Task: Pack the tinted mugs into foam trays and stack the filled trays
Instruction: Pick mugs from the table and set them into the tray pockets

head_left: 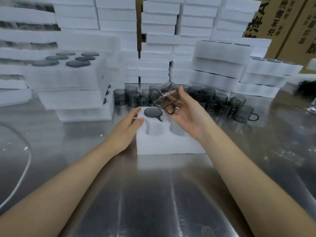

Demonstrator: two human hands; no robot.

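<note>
A steel table (153, 194) is seen from above, with two bare forearms reaching in. A white foam tray (169, 146) is set flat at the centre of the table. The left hand (126, 127) is laid against the tray's far left corner, with thumb and forefinger stretched nearly straight over the top edge; nothing is gripped. A tinted mug (162, 94) is gripped by the right hand (186, 115), with the thumb on one side and the fingers curled at the handle. This mug is tipped on its side in the air above the tray's far right corner, and it is blurred. A seated mug (153, 112) is lodged base up in the tray's far left pocket. Two open pockets (154, 130) are seen just nearer. Loose mugs (222, 105) of the same smoky grey glass are crowded on the table just behind the tray. To the left, a stack of filled trays (71, 79) is topped by six mug bases. Tall piles of white foam (157, 48) are ranged along the back, and cardboard boxes (290, 23) are stood at the far right. A white cable (25, 159) is curved across the table's left edge.
</note>
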